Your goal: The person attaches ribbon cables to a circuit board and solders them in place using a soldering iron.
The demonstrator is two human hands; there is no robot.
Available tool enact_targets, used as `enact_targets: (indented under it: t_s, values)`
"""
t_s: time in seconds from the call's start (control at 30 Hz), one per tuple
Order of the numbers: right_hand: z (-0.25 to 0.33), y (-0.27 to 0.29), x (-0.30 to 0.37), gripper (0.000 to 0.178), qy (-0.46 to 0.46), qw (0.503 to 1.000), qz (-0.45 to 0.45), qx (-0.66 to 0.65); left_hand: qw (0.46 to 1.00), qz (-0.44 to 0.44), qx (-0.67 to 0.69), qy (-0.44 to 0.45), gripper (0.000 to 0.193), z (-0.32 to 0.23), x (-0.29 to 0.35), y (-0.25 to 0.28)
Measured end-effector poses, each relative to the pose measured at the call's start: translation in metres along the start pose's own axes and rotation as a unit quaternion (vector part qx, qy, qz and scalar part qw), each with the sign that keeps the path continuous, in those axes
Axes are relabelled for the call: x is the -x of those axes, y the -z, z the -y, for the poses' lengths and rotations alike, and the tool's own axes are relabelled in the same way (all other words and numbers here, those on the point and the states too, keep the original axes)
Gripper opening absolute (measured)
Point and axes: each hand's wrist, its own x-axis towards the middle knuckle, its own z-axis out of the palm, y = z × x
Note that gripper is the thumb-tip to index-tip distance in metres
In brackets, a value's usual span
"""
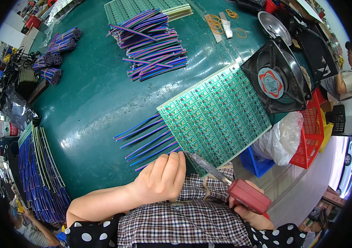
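Observation:
A large green circuit board panel (217,111), covered in rows of small parts, lies aslant in front of me. Several thin blue and pink ribbon wires (143,134) stick out to the left from its edge. At the lower left corner of the panel, my left hand (161,175) is closed in a pinch on a wire (143,166), whose tail shows left of the fingers. My right hand (252,206) grips a soldering iron (248,196) by its red block-shaped handle. Its metal shaft points up-left, with the tip close to my left fingertips at the panel's edge.
Loose ribbon wires (155,49) are heaped beyond the panel, before stacked boards (130,10). Tied wire bundles (54,56) lie at the far left; wired boards (41,177) hang nearer. A black fan (273,78) stands right, near a metal bowl (274,27) and red crates (308,136).

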Motion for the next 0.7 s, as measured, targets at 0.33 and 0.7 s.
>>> enact_targets:
  t_s: [0.33,0.7]
  values:
    - [0.0088,0.0012,-0.0031,0.069,0.026,0.995,-0.010,-0.098,1.000,0.008,-0.009,-0.005,0.027,-0.0001,-0.0010,0.0005]
    - [0.0076,0.0047,-0.0039,0.073,-0.056,0.997,0.012,-0.051,1.000,0.004,-0.005,-0.008,0.026,0.0006,0.0007,0.0004]
